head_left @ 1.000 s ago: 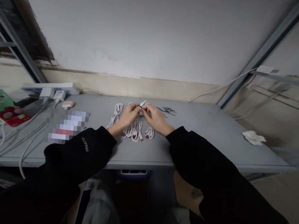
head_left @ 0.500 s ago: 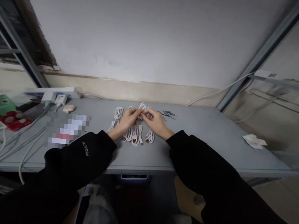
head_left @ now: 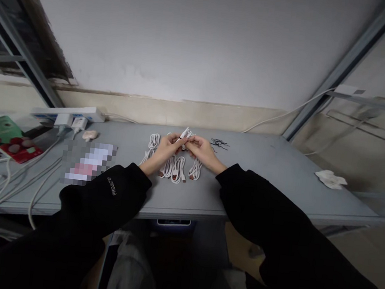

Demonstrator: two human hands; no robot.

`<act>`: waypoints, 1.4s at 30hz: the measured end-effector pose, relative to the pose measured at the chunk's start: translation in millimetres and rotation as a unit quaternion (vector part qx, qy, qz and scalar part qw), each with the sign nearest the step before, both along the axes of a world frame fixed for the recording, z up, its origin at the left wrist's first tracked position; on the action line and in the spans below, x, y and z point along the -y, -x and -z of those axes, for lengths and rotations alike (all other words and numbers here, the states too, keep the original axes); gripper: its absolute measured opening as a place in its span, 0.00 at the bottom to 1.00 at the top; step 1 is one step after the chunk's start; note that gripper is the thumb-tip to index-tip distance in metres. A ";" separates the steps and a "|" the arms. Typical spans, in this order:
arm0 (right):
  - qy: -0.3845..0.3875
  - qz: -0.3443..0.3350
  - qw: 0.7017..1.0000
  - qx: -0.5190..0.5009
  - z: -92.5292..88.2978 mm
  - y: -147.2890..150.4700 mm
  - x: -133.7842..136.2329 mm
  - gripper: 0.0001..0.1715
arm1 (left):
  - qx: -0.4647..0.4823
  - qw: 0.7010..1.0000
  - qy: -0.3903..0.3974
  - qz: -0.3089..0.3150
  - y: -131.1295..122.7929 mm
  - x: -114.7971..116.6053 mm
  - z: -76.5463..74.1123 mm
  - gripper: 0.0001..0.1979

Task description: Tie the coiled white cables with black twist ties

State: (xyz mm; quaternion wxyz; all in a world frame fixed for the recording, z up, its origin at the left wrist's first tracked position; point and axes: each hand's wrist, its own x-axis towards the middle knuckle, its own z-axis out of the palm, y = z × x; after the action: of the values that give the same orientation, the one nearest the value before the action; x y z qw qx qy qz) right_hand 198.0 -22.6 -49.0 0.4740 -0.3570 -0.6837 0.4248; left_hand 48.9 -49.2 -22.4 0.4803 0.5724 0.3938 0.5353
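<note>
My left hand (head_left: pixel 167 149) is closed on a coiled white USB cable (head_left: pixel 184 133), whose upper loops stick up above the fingertips. Against it, my right hand (head_left: pixel 204 152) pinches with thumb and fingers at the same bundle. A thin black tie is there, mostly hidden by the fingers now. Around both hands lie other coiled white cables: one bundle (head_left: pixel 154 141) left of my left hand, another (head_left: pixel 178 170) in front of the hands and one (head_left: pixel 195 169) below my right hand. A small heap of black ties (head_left: pixel 219 143) rests to the right.
At the left are a power strip (head_left: pixel 93 114) with plugged-in chargers, a small pale case (head_left: pixel 90 135), a blurred-out flat object (head_left: pixel 87 165), a green and red package (head_left: pixel 7 137) and trailing cords. Crumpled tissue (head_left: pixel 331 179) lies at the right. Metal posts frame the grey table (head_left: pixel 259 194).
My hands have come closer together. The black strand between the fingertips is now largely covered, and the white cable's loops stand up more plainly. The view has shifted slightly.
</note>
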 end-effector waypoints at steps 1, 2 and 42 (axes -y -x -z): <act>-0.010 -0.002 1.000 -0.001 -0.2 0.0 0.4 0.15 | 0.004 1.000 0.006 0.006 -0.8 0.7 -1.1 0.04; -0.026 -0.004 1.000 0.001 -0.4 0.1 0.9 0.14 | 0.008 1.000 0.012 0.010 -1.5 1.0 -1.7 0.04; -0.132 0.054 0.989 0.036 -1.9 -3.4 -1.8 0.05 | -0.118 0.992 -0.032 -0.005 4.4 -15.2 18.1 0.16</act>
State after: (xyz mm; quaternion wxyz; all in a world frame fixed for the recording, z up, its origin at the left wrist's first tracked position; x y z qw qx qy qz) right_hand 201.4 -20.8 -47.1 0.5144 -0.3426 -0.7299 0.2921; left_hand 44.5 -34.0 -40.5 0.4091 0.6449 0.4330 0.4787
